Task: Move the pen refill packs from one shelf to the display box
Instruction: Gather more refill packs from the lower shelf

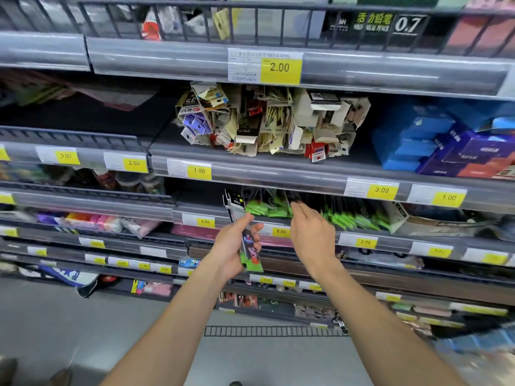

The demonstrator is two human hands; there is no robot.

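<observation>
Head view: left hand (pixel 231 246) fingers clamped on pen refill packs (pixel 249 246), kept off the shelf for transfer. Right hand (pixel 310 235) fingers loosely apart, reaching toward green packs (pixel 267 208) at shelf front edge (pixel 306 232).

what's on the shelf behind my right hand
Behind your right hand lie green-and-black refill packs in a loose row. Anything directly behind the hand or deeper under the shelf above is hidden.

Bright, even overhead store light, soft shadows under each shelf (pixel 292 174). Glare streaks on the price rails above the hands. Wide-angle bowing at edges; motion blur bottom right and far left.
</observation>
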